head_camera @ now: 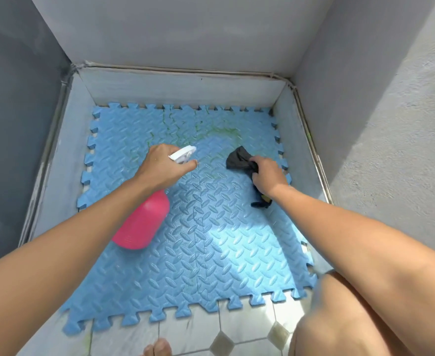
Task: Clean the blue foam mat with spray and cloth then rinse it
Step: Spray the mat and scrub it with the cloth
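A blue foam mat (206, 240) of interlocking tiles lies on the floor, with green streaks and a smeared green patch across its far half. My left hand (162, 165) grips the white trigger head of a pink spray bottle (142, 222), nozzle pointing towards the green patch. My right hand (267, 173) holds a dark grey cloth (239, 160) bunched up, just above or on the mat's right side; one end of the cloth hangs below my wrist.
Grey walls (185, 34) enclose the mat on three sides, with a low tiled skirting (180, 86) along the back and sides. Pale floor tiles (237, 330) lie in front of the mat. My right knee (339, 317) and toes (157, 349) are at the bottom edge.
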Motion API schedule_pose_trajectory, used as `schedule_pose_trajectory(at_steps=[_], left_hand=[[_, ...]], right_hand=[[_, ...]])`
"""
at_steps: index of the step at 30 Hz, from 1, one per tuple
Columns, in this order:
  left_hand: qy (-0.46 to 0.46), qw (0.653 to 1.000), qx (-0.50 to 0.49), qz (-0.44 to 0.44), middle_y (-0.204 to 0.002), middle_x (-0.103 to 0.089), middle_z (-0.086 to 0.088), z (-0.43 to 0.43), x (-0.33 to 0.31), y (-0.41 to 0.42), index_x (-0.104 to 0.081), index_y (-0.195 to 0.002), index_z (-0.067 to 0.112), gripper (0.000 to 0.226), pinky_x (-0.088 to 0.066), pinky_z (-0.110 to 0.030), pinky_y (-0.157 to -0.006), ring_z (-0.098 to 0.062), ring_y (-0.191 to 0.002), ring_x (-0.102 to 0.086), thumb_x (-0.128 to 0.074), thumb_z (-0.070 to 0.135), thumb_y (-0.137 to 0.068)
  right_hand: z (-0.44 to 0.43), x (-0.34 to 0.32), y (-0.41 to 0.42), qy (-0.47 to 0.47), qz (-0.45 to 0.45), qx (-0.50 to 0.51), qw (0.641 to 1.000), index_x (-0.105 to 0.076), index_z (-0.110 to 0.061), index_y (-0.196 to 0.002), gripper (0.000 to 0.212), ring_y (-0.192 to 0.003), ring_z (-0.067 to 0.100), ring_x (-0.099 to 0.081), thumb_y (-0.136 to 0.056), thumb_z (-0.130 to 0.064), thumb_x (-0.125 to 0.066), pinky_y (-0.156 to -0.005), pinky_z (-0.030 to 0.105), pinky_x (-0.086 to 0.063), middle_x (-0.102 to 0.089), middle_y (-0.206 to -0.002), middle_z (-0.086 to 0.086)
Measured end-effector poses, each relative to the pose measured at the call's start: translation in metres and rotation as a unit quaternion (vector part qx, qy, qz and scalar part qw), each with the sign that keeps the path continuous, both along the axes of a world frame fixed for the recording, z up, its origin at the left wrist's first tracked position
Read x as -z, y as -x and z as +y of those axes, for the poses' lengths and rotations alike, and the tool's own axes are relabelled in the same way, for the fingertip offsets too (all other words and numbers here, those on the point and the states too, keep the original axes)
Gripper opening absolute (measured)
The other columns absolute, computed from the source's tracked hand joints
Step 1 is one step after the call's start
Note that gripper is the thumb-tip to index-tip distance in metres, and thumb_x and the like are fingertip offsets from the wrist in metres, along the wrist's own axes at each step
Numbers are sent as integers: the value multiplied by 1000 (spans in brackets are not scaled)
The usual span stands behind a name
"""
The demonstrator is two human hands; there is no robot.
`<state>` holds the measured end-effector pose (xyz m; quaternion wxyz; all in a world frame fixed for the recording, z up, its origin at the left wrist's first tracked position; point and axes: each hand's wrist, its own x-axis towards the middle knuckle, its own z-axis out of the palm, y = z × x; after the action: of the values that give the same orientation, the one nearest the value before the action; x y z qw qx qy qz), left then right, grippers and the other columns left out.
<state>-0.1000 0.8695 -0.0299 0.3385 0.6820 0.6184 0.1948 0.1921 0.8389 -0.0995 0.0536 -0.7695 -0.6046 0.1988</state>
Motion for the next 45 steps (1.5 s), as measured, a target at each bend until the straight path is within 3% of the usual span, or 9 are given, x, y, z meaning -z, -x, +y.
schedule_pose_trajectory(at_steps=[5,10,13,16,22,27,38,42,45], left_hand=[[-2,1000,16,7,-53,-51,-15,13,5,-13,-57,-65,-3,56,-40,-38,-51,-23,-51,-46,-68,51,-72],[-12,999,40,-2,-55,-44,-11,15,10,-14,-53,-67,-3,59,-33,-34,-53,-21,-52,-39,-77,50,-77],[-42,999,-3,-6,-52,-50,-19,16,5,-12,-56,-61,-2,55,-44,-42,-54,-29,-51,-48,-72,47,-80],[-56,997,-45,10,-49,-43,-6,23,-2,-12,-45,-54,7,54,-37,-35,-52,-26,-52,-45,-73,45,-81],[-35,997,-43,54,-62,-58,-7,35,4,-19,-49,-59,11,53,-40,-35,-59,-30,-65,-56,-69,54,-81],[-33,997,-47,55,-61,-56,-6,35,2,-20,-48,-60,13,53,-38,-36,-61,-24,-59,-51,-71,56,-80],[15,999,-6,-33,-56,-58,-17,35,-1,-7,-59,-63,-3,54,-44,-38,-55,-33,-56,-54,-75,46,-80],[-4,997,-68,-24,-49,-40,-9,36,-6,3,-36,-51,11,59,-32,-35,-50,-27,-50,-40,-75,42,-83],[-13,998,-62,-26,-53,-49,-16,41,-4,13,-41,-56,5,60,-36,-35,-53,-28,-53,-44,-72,52,-80]], right_hand=[[13,-17,-27,-140,125,284,940,-58,-10,-127,36,-118,37,-54,-94,-11,-45,-102,41,-44,-55,-132,17],[-7,2,-27,-6,35,127,991,-43,-14,-137,51,-126,35,-43,-94,-36,-61,-104,43,-41,-47,-136,15],[2,7,-27,5,20,108,994,-44,-15,-126,43,-122,35,-41,-92,-31,-64,-102,40,-39,-45,-132,15],[9,6,-30,20,37,136,990,-44,-15,-125,44,-121,34,-41,-89,-27,-66,-100,38,-40,-46,-131,14],[10,18,-25,29,39,117,992,-20,-20,-158,68,-148,37,-20,-100,-17,-54,-120,49,-28,-21,-163,14],[20,17,-29,85,17,98,991,-4,-22,-162,74,-155,36,-6,-104,-17,-50,-124,48,-18,-3,-169,17],[19,12,-35,105,44,81,990,-6,-27,-162,76,-156,34,-5,-104,-19,-53,-124,43,-16,-4,-169,16],[20,6,-37,113,55,73,989,-8,-28,-162,74,-156,34,-4,-104,-20,-53,-124,42,-14,-3,-169,16],[20,9,-32,90,42,61,993,-13,-26,-162,67,-156,34,-4,-106,-23,-48,-124,46,-16,-8,-169,16]])
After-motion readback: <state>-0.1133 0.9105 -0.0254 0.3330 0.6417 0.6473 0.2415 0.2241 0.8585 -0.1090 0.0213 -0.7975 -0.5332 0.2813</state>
